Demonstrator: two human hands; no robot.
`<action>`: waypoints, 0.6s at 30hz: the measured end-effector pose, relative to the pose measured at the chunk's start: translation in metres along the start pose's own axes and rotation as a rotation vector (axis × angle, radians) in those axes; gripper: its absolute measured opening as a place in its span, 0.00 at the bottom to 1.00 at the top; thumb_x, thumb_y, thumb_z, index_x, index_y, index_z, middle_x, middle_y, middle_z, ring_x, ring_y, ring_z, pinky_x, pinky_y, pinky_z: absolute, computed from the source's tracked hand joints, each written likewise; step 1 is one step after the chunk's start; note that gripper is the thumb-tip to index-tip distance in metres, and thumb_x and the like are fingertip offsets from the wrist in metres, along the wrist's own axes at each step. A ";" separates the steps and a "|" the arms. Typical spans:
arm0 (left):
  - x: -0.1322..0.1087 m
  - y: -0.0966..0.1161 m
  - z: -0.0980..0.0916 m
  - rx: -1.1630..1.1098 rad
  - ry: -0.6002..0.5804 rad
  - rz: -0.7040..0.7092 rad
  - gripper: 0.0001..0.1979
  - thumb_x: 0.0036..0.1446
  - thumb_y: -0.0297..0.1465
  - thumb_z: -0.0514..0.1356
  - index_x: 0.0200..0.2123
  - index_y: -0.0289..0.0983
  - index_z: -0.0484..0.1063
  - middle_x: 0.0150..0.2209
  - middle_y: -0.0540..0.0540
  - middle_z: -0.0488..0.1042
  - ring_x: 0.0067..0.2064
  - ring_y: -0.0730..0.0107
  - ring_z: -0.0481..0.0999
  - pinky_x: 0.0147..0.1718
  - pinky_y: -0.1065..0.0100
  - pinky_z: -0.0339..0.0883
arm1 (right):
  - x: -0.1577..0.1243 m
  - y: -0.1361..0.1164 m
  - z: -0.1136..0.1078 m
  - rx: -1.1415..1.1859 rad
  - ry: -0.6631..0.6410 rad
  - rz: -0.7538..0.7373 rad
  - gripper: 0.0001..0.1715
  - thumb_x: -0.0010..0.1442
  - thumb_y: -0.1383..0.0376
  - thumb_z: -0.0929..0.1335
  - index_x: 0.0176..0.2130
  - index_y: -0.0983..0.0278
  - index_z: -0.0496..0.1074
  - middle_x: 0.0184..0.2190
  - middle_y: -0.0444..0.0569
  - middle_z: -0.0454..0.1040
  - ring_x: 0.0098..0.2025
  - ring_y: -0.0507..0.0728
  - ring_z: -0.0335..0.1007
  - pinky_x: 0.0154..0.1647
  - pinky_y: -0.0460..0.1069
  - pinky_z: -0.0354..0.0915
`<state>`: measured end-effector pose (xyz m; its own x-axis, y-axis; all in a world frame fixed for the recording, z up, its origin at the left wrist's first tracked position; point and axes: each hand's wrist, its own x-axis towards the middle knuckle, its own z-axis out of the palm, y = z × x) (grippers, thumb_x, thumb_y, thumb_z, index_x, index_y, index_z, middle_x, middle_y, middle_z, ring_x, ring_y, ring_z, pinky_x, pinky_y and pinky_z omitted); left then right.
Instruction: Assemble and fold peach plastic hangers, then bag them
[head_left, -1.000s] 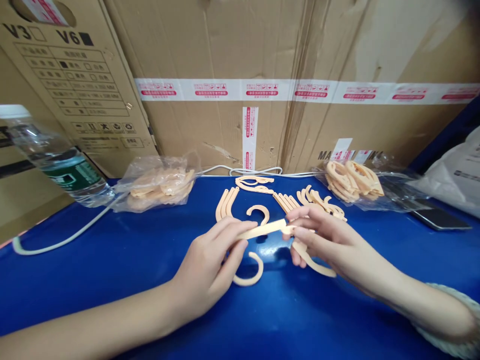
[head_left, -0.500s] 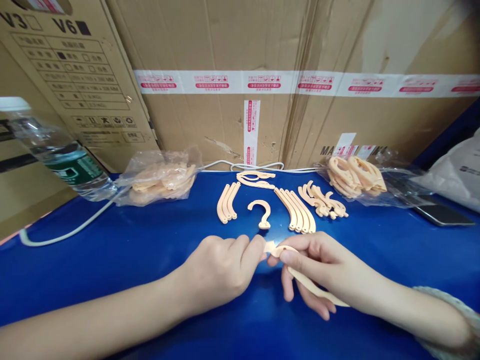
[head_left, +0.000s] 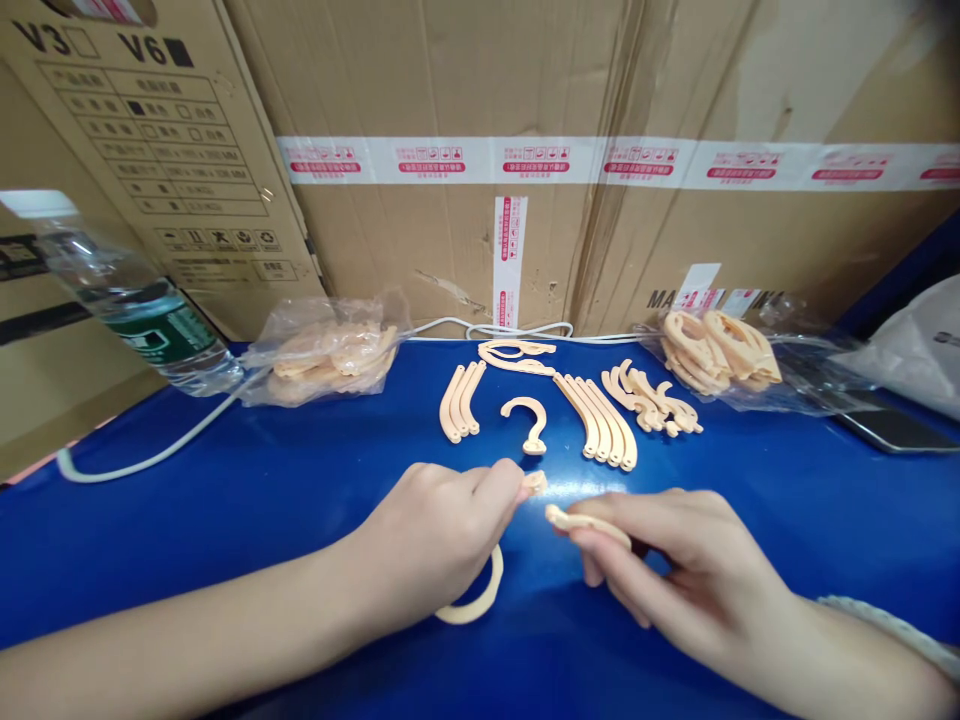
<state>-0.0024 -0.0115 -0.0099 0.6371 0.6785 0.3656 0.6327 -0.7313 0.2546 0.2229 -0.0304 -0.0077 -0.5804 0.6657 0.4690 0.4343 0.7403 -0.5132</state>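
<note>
Peach-coloured plastic parts lie spread on a blue worktop (head_left: 225,520). The left hand (head_left: 442,540) is closed, with thumb and fingers pinching a hooked part (head_left: 474,603). The curved end of this part shows below the hand, close to the worktop, and a short tip projects from the fingertips toward the right. The right hand (head_left: 675,575) grips a slim strip (head_left: 585,520) between thumb and forefinger, with the other fingers curled beneath. The tip and the strip end are near each other but apart, at the near centre of the worktop.

Beyond the hands:
- A loose hook (head_left: 529,420) lies alone.
- A short row of bars (head_left: 459,400) lies to its left.
- A longer row of bars (head_left: 600,430) lies to its right.
- A cluster of small pieces (head_left: 652,405) lies further right.
- A left bag (head_left: 322,350) and a right bag (head_left: 720,350), both clear, hold more parts.
- A water bottle (head_left: 127,300) leans at the far left.
- A white cable (head_left: 150,455) runs from the far edge toward the near left.
- Cardboard boxes (head_left: 525,80) stand along the far side.
- A dark phone (head_left: 892,430) lies at the right
</note>
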 end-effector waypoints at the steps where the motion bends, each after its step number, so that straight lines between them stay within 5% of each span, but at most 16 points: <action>1: 0.001 -0.001 0.000 -0.072 0.013 -0.041 0.17 0.70 0.32 0.45 0.31 0.37 0.68 0.19 0.53 0.62 0.19 0.73 0.59 0.21 0.70 0.46 | 0.002 0.000 -0.004 0.068 0.020 0.034 0.14 0.71 0.66 0.61 0.35 0.62 0.73 0.22 0.42 0.74 0.17 0.47 0.66 0.20 0.42 0.63; 4: 0.004 -0.004 -0.003 -0.368 0.003 -0.255 0.17 0.69 0.36 0.46 0.34 0.38 0.70 0.21 0.54 0.62 0.21 0.73 0.61 0.23 0.72 0.52 | 0.010 0.008 -0.024 0.145 0.138 0.090 0.09 0.68 0.65 0.65 0.39 0.60 0.76 0.29 0.45 0.77 0.27 0.51 0.73 0.30 0.45 0.69; 6: 0.007 -0.007 -0.004 -0.656 -0.056 -0.483 0.19 0.69 0.42 0.47 0.35 0.38 0.70 0.20 0.55 0.60 0.19 0.74 0.58 0.20 0.73 0.52 | 0.016 0.018 -0.044 -0.005 0.284 0.043 0.07 0.66 0.63 0.68 0.40 0.57 0.78 0.34 0.48 0.75 0.37 0.57 0.73 0.39 0.52 0.71; 9: 0.012 -0.012 -0.004 -1.086 -0.087 -0.724 0.20 0.65 0.48 0.52 0.37 0.37 0.69 0.19 0.58 0.58 0.16 0.79 0.52 0.15 0.76 0.46 | 0.020 0.041 -0.076 -0.205 0.447 0.029 0.08 0.65 0.60 0.69 0.41 0.51 0.79 0.35 0.49 0.70 0.40 0.61 0.69 0.43 0.58 0.68; 14: 0.013 -0.013 -0.004 -1.491 -0.009 -0.814 0.13 0.60 0.40 0.64 0.36 0.36 0.68 0.24 0.56 0.63 0.20 0.82 0.63 0.20 0.79 0.56 | 0.021 0.089 -0.099 -0.419 0.267 -0.054 0.11 0.65 0.62 0.68 0.39 0.54 0.81 0.31 0.48 0.69 0.33 0.58 0.67 0.34 0.55 0.67; 18: 0.013 -0.010 -0.006 -1.655 0.121 -0.863 0.05 0.66 0.30 0.59 0.37 0.35 0.68 0.28 0.51 0.68 0.24 0.79 0.70 0.25 0.77 0.66 | 0.018 0.123 -0.092 -0.573 0.079 -0.079 0.16 0.62 0.70 0.65 0.37 0.59 0.82 0.31 0.49 0.72 0.33 0.56 0.69 0.34 0.53 0.69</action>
<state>-0.0034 0.0044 -0.0022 0.3376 0.8966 -0.2867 -0.3386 0.3998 0.8518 0.3292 0.0815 0.0032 -0.5822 0.5953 0.5538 0.7080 0.7060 -0.0147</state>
